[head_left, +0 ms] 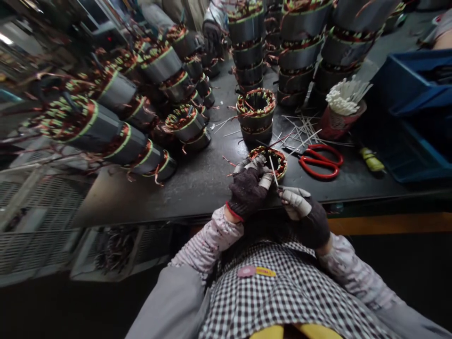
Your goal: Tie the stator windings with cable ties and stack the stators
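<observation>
A motor stator point(280, 165) with copper windings stands at the table's front edge, right before me. My left hand point(248, 186), in a dark glove with pale wrapped fingertips, is closed on its near left rim, at the wires. The fingers hide that part of the winding. Just to the right, my right hand point(303, 212), gloved the same way, pinches the lower end of a thin white tube point(273, 170). The tube slants up over the stator's opening; whether its top end touches the winding I cannot tell.
Another stator point(256, 115) stands just behind, with stacked stators point(302, 52) beyond and more at left. Thin white sticks point(303, 132), red-handled scissors point(320, 161), a red cup point(341, 120) of white tubes, a yellow-green object point(372, 160) and blue bins point(406, 84) lie rightward.
</observation>
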`<state>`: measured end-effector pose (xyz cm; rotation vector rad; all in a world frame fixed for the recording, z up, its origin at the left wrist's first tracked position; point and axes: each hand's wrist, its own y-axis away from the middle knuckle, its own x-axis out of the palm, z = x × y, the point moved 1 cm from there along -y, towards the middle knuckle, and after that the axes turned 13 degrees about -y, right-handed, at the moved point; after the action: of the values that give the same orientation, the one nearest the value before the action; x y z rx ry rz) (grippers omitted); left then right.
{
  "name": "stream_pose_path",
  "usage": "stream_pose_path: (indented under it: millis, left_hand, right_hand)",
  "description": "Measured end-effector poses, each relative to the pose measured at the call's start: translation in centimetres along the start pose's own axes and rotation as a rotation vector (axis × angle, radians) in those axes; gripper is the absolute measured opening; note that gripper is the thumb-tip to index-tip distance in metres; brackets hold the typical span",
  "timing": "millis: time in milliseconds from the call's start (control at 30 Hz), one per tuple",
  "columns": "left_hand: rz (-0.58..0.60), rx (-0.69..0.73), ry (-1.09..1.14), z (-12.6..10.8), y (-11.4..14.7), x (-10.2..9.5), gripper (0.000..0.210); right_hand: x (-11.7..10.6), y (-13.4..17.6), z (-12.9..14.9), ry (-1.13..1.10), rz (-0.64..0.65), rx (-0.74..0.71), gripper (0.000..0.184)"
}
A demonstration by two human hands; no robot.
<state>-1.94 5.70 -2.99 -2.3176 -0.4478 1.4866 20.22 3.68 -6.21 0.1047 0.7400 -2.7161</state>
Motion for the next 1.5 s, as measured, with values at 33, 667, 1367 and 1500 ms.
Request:
stream_pose_path:
  millis: [33, 667, 1367, 1500]
  left_hand:
    - [-0.002, -0.023, 0.015, -0.1, 0.0, 0.0, 0.022]
    - [-0.028, -0.116, 0.330, -0.4, 0.0, 0.3, 0.013]
    - [0.026, 0.008, 0.231, -0.5, -0.2, -1.0, 0.010]
    - [0.075, -0.008, 0.255, -0.6, -0.3, -1.7, 0.009]
  right_hand:
    - [0.0, -0.3, -0.1, 0.016, 0.007, -0.045, 0.032]
    - [-0.2, -4.3, 1.4, -0.190, -0.084, 0.138, 0.011]
    - [0.5, -6.6, 1.0, 0.098, 0.001, 0.194, 0.018]
    - [0.3, -6.9, 0.5, 0.235, 0.011, -0.023, 0.018]
